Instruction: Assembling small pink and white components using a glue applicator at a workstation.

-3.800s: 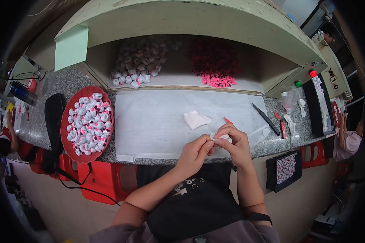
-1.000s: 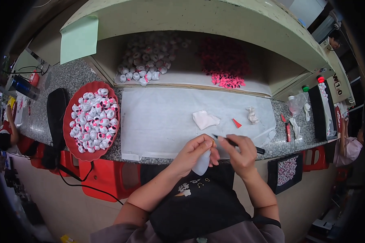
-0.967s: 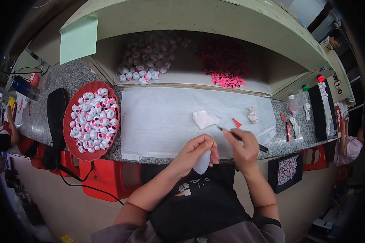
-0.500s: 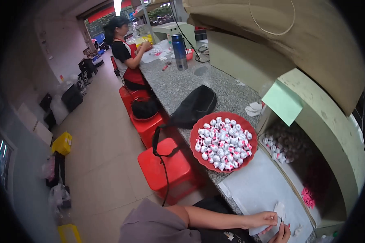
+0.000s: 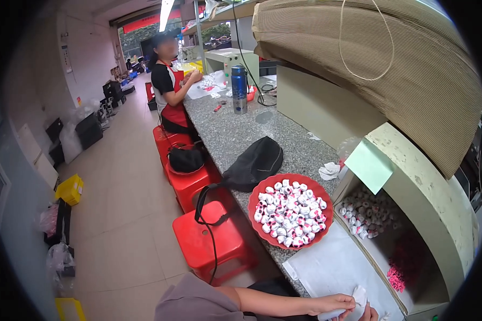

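Observation:
My left hand (image 5: 333, 304) comes in from the lower edge, its fingers closed in a pinch. A soft white crumpled piece (image 5: 360, 295), like cloth or tissue, stands up from its fingertips. Close beside it my right hand (image 5: 370, 312) has its fingers curled, partly cut off by the lower edge; what it holds is hidden. Both hands are over a white sheet (image 5: 326, 267) on the counter. Beyond the sheet sits a red scalloped bowl (image 5: 256, 221), heaped with small round white pieces (image 5: 289, 214) marked in pink and black.
At right, a pale open-fronted box (image 5: 428, 182) holds more white pieces (image 5: 370, 214) and pink bits (image 5: 396, 279). A black bag (image 5: 254, 165) and blue bottle (image 5: 239, 90) stand on the granite counter (image 5: 300, 144). Red stools (image 5: 209, 235) line its left side; a person (image 5: 171, 80) works farther off.
My view has tilted up, so the counter, bowl and hands sit lower in the picture. My hands remain close together at the white piece. The other person's head has turned toward me.

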A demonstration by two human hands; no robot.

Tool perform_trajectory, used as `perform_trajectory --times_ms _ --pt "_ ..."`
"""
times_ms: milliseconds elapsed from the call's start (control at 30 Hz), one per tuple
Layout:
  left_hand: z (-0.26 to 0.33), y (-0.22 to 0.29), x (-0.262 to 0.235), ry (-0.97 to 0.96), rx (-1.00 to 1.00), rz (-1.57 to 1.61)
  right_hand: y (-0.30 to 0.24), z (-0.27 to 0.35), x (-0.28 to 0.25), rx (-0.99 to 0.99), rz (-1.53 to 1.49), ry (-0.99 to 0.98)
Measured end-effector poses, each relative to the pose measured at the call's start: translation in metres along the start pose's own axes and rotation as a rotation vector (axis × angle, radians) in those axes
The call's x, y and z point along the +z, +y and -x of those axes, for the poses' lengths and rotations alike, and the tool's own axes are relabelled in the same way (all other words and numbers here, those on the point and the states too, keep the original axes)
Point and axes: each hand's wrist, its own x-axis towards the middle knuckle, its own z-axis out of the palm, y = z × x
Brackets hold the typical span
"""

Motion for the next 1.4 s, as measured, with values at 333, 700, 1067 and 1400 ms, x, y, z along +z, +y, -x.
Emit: perform_trajectory --times_ms 333,700,1067,1400 --pt "0.001 0.003 0.015 -0.009 0.089 -0.105 0.02 0.011 -0.01 -0.105 -0.11 -0.122" --pt "-0.008 -0.019 0.014 0.09 0.163 -0.309 0.009 0.013 -0.016 0.054 -0.055 -0.042" --pt "-0.008 -0.017 0.019 -0.008 0.123 -0.2 0.019 0.022 -0.019 -0.065 -0.117 -0.089" --pt "-0.008 -0.028 0.019 0.011 0.021 -0.135 0.005 0.024 -0.021 0.084 0.027 0.109"
